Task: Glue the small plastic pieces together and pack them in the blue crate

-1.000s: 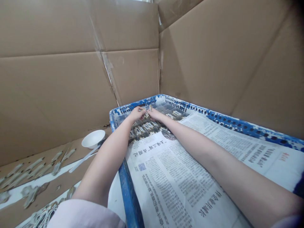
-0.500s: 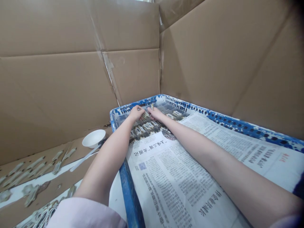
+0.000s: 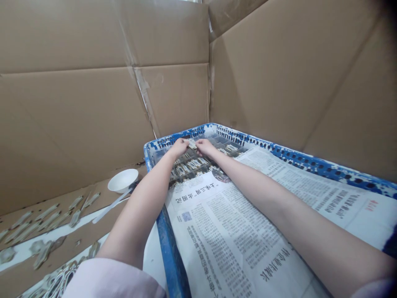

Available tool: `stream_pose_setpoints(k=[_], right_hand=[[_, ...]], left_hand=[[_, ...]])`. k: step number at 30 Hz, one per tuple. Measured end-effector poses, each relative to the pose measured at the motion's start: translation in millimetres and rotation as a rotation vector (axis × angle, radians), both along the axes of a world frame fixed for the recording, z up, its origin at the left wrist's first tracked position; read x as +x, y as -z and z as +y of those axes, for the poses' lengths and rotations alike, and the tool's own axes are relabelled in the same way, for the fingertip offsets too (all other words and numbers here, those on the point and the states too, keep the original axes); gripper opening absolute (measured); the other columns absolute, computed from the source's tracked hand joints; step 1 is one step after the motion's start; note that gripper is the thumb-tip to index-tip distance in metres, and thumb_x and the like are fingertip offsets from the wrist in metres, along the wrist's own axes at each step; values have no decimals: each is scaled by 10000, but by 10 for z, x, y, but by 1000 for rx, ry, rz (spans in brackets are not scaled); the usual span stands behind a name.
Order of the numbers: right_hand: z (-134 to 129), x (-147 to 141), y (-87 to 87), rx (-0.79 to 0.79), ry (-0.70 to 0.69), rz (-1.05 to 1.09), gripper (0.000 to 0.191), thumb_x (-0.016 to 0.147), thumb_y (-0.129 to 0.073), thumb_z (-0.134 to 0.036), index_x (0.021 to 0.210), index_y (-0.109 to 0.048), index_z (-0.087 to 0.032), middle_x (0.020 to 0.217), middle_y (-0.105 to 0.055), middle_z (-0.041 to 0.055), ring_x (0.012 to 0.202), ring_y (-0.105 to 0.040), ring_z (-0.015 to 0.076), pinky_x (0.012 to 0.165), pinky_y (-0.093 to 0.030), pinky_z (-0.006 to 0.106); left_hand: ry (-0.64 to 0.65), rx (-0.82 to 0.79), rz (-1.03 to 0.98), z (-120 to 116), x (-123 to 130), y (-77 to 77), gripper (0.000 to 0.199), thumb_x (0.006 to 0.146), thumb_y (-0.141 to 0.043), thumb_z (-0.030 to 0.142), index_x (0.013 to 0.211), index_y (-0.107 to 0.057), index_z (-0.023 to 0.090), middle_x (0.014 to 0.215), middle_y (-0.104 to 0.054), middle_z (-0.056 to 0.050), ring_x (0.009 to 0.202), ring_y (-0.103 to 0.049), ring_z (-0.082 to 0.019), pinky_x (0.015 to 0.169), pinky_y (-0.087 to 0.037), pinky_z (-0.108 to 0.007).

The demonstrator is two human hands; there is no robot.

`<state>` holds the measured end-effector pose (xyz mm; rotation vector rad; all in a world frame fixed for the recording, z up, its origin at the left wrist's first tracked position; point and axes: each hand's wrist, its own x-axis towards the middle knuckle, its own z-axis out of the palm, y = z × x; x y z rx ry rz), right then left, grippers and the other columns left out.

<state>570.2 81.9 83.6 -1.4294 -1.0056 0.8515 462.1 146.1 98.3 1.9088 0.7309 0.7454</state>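
A metal key blank (image 3: pixel 192 144) is held at 12 o'clock between the closed fingertips of the left hand (image 3: pixel 179 147) and right hand (image 3: pixel 204 146), above rows of blanks (image 3: pixel 189 166) in a blue plastic crate (image 3: pixel 169 254). Newspaper (image 3: pixel 229 236) is laid over the crate's near part; a white bowl (image 3: pixel 123 180) is seen at 9 o'clock.

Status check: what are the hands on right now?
Left hand, right hand: both at a small metal piece. Rows of similar pieces below, in blue tray. Newspaper over tray's near part.

2 bare hands (image 3: pixel 179 148), 2 bare forearms (image 3: pixel 139 219), loose pale pink sleeve (image 3: pixel 108 279)
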Motion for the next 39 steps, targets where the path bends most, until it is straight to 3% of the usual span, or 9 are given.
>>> stream_pose_setpoints(k=[4, 10, 16, 24, 29, 33, 39], right_hand=[[33, -1, -6, 29, -23, 29, 202, 812, -457, -134, 613, -492, -133, 485, -519, -14, 389, -477, 69, 351, -351, 171], [68, 17, -8, 51, -7, 108, 97, 805, -469, -120, 732, -531, -127, 547, -559, -4, 417, -485, 67, 381, -382, 171], [54, -27, -93, 67, -199, 235, 171, 847, -390, -162, 780, -544, -126, 662, -604, 32, 558, -547, 87, 561, -481, 227], [3, -66, -182, 14, -366, 322, 130, 773, -431, -51, 766, -544, -116, 643, -568, 18, 651, -551, 88, 750, -473, 278], [-17, -43, -184, 35, -293, 268, 89, 795, -458, -131, 792, -546, -126, 656, -575, 20, 612, -557, 90, 660, -490, 262], [3, -71, -165, 45, -153, 202, 51, 779, -497, -138, 791, -546, -129, 647, -571, 7, 527, -532, 64, 550, -474, 195], [66, -124, -115, -15, 89, 95, 95, 796, -469, -143, 843, -542, -103, 683, -583, 21, 445, -495, 32, 522, -471, 159]], left_hand=[[5, -54, -46, 3, 9, 4, 135, 729, -421, 62, 662, -528, 108, 451, -436, 25, 375, -348, -50, 415, -286, -184], [-45, -118, -119, 20, 23, 10, 169, 743, -448, 55, 900, -505, 83, 588, -529, -5, 431, -432, -48, 472, -373, -179], [-87, -111, -181, 47, 11, 0, 279, 746, -412, 17, 1013, -477, 69, 631, -556, -14, 468, -471, -51, 527, -409, -188], [-42, -112, -178, -27, 9, -4, 343, 722, -406, -14, 1039, -502, 72, 632, -567, -11, 522, -519, -63, 577, -449, -205], [-79, -76, -142, -26, 19, -4, 373, 734, -398, -17, 1088, -472, 74, 706, -598, -42, 536, -545, -65, 612, -471, -224], [-132, -16, -53, -9, 27, 18, 392, 739, -397, -19, 1118, -447, 72, 782, -607, -67, 550, -564, -62, 629, -473, -220], [-242, 150, 216, 71, 56, 22, 299, 674, -539, 75, 968, -575, 115, 659, -601, -33, 552, -551, -100, 616, -458, -242]])
